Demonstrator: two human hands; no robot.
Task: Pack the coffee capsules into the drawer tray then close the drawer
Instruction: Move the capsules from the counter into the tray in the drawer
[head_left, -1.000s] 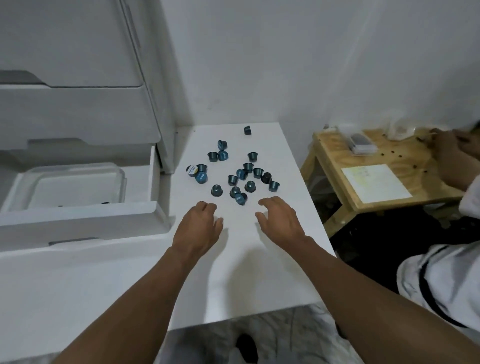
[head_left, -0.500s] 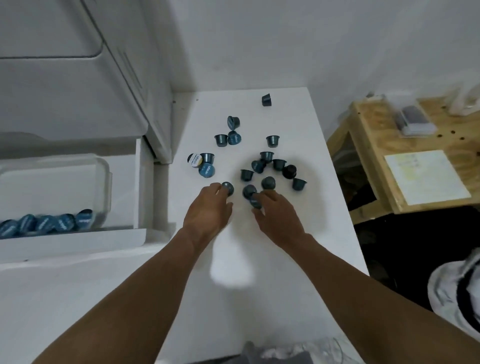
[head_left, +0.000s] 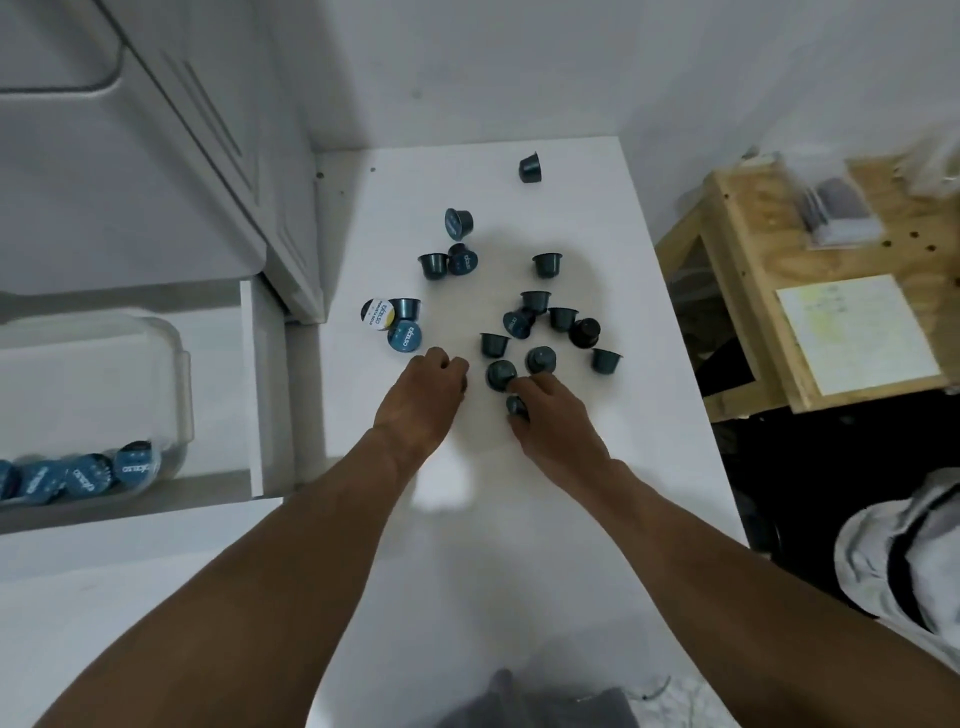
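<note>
Coffee capsules (head_left: 535, 302) lie scattered on the white table (head_left: 519, 571), all of them to the right of the drawer tray (head_left: 179, 364) and well apart from it. A short row of packed capsules (head_left: 88, 474) stands along the tray's near wall. The drawer (head_left: 254, 384) that holds the tray stands open. The step in hand is judged to be pickup, with the packing at an early stage. Your right hand (head_left: 558, 423), the farther from the tray, pinches a near capsule (head_left: 516, 405) between thumb and fingers. Your left hand (head_left: 421, 400), the closer to the tray, has its fingers curled over a small dark object that is mostly hidden; whether it has a grip I cannot tell. The next move calls for lifting clear of the neighbouring capsules, carrying across to the tray, and setting the load down beside the packed row. Many capsules remain outside the tray, so closing the drawer is not yet due.
</note>
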